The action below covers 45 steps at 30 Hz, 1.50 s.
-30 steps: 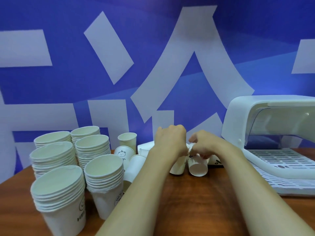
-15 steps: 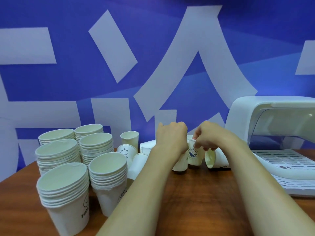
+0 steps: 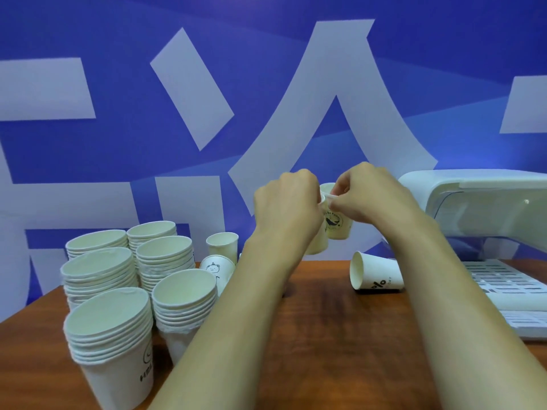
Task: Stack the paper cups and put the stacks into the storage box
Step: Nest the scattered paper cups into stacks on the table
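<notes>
Both hands are holding cups above the worktop point(image 3: 325, 335): the left hand point(image 3: 285, 207) is gripping one cup point(image 3: 318, 244), the right hand point(image 3: 365, 193) is pinching the rim of a printed cup point(image 3: 337, 224). Stacks point(image 3: 118, 306) are crowding the left edge; a tipped cup point(image 3: 376, 275) is lying beside the open box point(image 3: 488, 208) on the right.

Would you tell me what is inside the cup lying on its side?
The cup lying on its side shows a bare white inner wall near its mouth; its bottom is hidden.
</notes>
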Each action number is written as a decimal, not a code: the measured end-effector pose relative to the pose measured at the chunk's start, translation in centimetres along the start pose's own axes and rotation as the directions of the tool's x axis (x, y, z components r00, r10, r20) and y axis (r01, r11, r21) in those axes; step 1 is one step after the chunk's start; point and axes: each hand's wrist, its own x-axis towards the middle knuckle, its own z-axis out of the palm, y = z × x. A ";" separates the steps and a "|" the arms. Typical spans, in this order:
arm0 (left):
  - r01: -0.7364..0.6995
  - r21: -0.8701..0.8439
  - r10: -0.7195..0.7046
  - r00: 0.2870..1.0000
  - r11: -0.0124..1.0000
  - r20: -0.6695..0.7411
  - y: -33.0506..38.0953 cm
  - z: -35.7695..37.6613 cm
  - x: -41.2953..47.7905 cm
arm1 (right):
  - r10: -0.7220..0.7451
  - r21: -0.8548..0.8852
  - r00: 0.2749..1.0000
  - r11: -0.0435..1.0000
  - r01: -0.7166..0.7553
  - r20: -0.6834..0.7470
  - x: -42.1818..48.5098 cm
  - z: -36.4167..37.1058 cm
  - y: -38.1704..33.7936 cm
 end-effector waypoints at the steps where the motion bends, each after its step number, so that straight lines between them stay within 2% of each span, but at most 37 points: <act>1: 0.004 0.001 -0.004 1.000 1.000 -0.016 -0.1 -1.0 -0.1 | -0.020 0.025 1.000 0.999 0.021 -0.020 -0.1 -0.5 -0.4; 6: -0.014 0.072 0.022 0.993 0.997 -0.113 -2.1 -6.9 -1.8 | -0.161 0.227 0.986 0.959 0.167 -0.042 -1.2 -2.7 -2.8; 9: -0.010 0.102 0.023 0.992 0.995 -0.126 -4.7 -11.2 -3.2 | -0.290 0.382 0.957 0.885 0.267 0.004 -2.1 -3.3 -4.6; 12: 0.009 0.124 0.011 0.987 0.992 -0.160 -8.0 -15.6 -5.3 | -0.415 0.454 0.910 0.815 0.359 0.025 -3.2 -3.5 -6.6; 17: 0.012 0.286 -0.054 0.989 0.958 0.139 -11.4 -21.3 -7.7 | -0.551 0.575 0.832 0.699 0.425 0.056 -5.2 -2.8 -9.7; 19: -0.022 0.343 -0.051 0.978 0.939 0.203 -11.8 -22.2 -7.9 | -0.577 0.579 0.813 0.691 0.432 0.082 -5.8 -2.1 -10.6; 22: -0.038 0.377 -0.051 0.973 0.925 0.223 -12.2 -21.8 -8.3 | -0.598 0.571 0.788 0.700 0.428 0.143 -6.5 -1.1 -11.4; 29: -0.015 0.272 -0.120 0.874 0.962 0.470 -12.4 -20.6 -8.2 | -0.631 0.524 0.745 0.720 0.455 0.219 -7.4 -0.2 -12.2; 41: 0.026 0.290 -0.169 0.860 0.957 0.482 -12.7 -19.5 -8.0 | -0.630 0.458 0.728 0.749 0.478 0.271 -7.6 1.5 -12.4; 43: 0.041 0.275 -0.184 0.837 0.960 0.516 -12.8 -19.2 -8.0 | -0.628 0.452 0.729 0.752 0.480 0.271 -7.5 1.4 -12.4; 45: 0.066 0.262 -0.214 0.779 0.963 0.589 -13.0 -18.6 -8.0 | -0.626 0.442 0.726 0.758 0.480 0.284 -7.6 1.4 -12.4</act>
